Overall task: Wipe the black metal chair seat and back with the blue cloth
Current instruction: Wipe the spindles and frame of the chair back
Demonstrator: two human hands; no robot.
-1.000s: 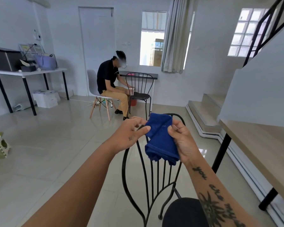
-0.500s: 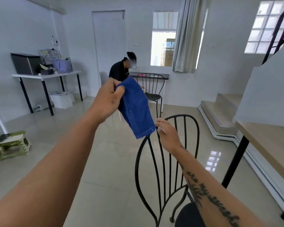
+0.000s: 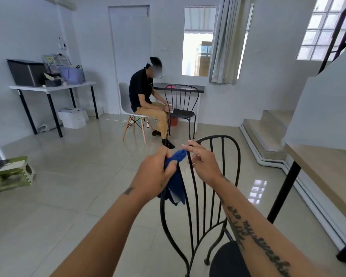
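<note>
1. One soft, light blue cloth [image 3: 174, 188] hangs limp from the left hand [image 3: 154, 174], which clenches its bunched upper part in front of the chair back [image 3: 223, 166]. It probably folds easily and wipes best wadded under a full palm.
2. Right hand [image 3: 203, 162] hovers with fingers spread, grasping nothing, just beside the cloth's tip.
3. Deep blue, towel-like and crumpled, the cloth is well apart from the chair seat [image 3: 226, 260].
</note>
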